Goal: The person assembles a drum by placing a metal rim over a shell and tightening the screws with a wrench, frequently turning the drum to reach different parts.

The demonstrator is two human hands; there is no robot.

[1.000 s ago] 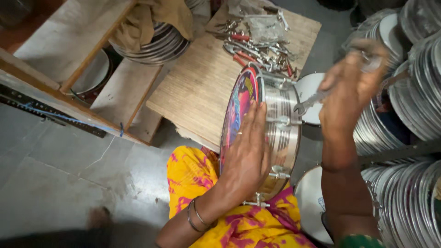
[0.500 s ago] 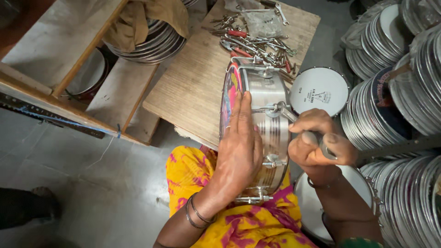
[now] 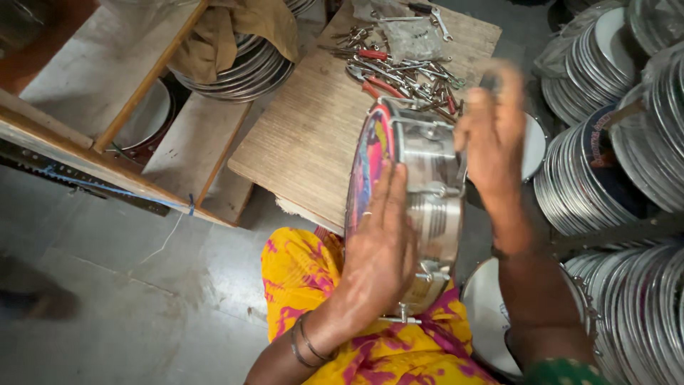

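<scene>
Item: frame drum (image 3: 420,207), steel shell with tension lugs around the rim and a pink-and-blue printed head, stood on edge on the person's lap.

Left hand (image 3: 381,249): open, fingers together and flat, pressed against the printed head and the near rim. It sits where it sat half a second ago, bracing the drum.

Right hand (image 3: 495,135): has risen. Half a second ago it was low against the shell at a lug, closed around a slim metal tool; now it is lifted above and beyond the shell, clear of it, and smeared by motion. The fingers appear curled, perhaps about the same tool, but the blur does not let me tell what it grips.

Reading: the rise after contact looks like one beat of a repeated stroke at the lugs, so the tightening or tapping of the rim fittings seems to be under way rather than finished.

Surroundings: beyond the right hand, a wooden desk (image 3: 306,135) carrying a heap of spanners and pliers (image 3: 399,68) at its far end. To the right of the right hand, stacks of metal drum hoops (image 3: 605,164). Under the left wrist, a yellow and pink garment (image 3: 313,285). Far to the left of the left hand, a wooden shelf frame (image 3: 107,114).
</scene>
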